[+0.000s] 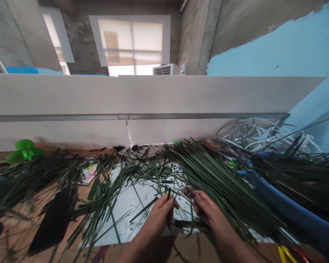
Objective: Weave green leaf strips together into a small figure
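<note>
Main item: narrow dark-green palm leaf strip, flat, straight, short part showing above the fingers
Axis: long axis near upright, top end pointing up and away from the person, slight tilt; lower end hidden in the hand
Location: between the two hands, above a white sheet
Left hand: fingers curled and closed, gripping the palm leaf strip
Right hand: fingers pinched together on a small brownish twist of leaf, blurred, exact form unclear; just beside the strip, not clearly touching it
Under hands: dark strip lying roughly crosswise
Nearby leaves: long palm leaves fanned across the sheet to the right; loose green strips to the left
Right side: blue tub under dark leaves; pale dried strips behind it
Left side: black flat object on a wooden table; green plastic piece
Bottom right: yellow and red handles
Behind: white partition with metal rail; blinded window
</note>
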`<state>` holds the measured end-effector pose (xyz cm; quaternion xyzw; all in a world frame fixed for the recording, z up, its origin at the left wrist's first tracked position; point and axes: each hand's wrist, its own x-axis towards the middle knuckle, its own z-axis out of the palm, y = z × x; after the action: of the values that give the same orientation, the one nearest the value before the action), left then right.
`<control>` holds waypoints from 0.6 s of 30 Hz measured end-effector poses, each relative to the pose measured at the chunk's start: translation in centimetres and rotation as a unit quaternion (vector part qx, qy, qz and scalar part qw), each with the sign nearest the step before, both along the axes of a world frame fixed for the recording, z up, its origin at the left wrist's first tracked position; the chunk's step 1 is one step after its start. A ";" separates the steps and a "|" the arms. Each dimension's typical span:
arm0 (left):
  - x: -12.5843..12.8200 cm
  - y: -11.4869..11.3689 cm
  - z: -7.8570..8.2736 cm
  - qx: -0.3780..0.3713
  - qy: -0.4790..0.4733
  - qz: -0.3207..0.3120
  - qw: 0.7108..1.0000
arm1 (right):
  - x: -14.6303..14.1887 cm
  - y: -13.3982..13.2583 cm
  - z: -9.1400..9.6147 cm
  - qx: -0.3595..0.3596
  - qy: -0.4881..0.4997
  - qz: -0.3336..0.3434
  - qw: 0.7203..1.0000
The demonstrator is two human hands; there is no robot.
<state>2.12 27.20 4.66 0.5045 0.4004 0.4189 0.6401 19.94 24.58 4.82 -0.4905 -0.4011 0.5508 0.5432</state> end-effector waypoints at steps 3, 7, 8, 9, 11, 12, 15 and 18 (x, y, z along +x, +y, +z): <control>0.1 -0.1 0.0 -0.014 -0.012 0.008 1.000 | 0.1 0.0 0.3 0.001 0.006 -0.011 1.000; 0.2 -0.1 0.0 -0.029 -0.029 0.018 0.999 | 0.8 0.1 0.6 0.017 0.028 -0.047 0.998; 0.2 0.0 -0.1 -0.030 -0.029 0.021 0.999 | 0.9 0.2 0.7 0.018 0.032 -0.052 0.998; 0.2 0.1 -0.3 -0.031 -0.028 0.021 0.999 | 1.0 0.2 0.7 0.019 0.033 -0.052 0.998; 0.1 0.5 -0.9 -0.033 -0.028 0.028 0.999 | 0.9 0.3 0.6 0.018 0.034 -0.039 0.999; 0.1 0.7 -1.2 -0.037 -0.031 0.036 0.998 | 0.9 0.3 0.5 0.015 0.035 -0.030 0.999; -0.1 1.2 -2.0 -0.054 -0.043 0.067 0.995 | 0.7 0.4 -0.1 -0.006 0.044 -0.027 0.999; -0.4 1.1 -1.7 -0.027 -0.010 0.114 0.993 | 0.6 0.7 -0.8 -0.012 0.054 -0.038 0.998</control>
<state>1.71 28.30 2.93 0.4340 0.4595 0.4834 0.6057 20.53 25.32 3.97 -0.4816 -0.3458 0.5599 0.5788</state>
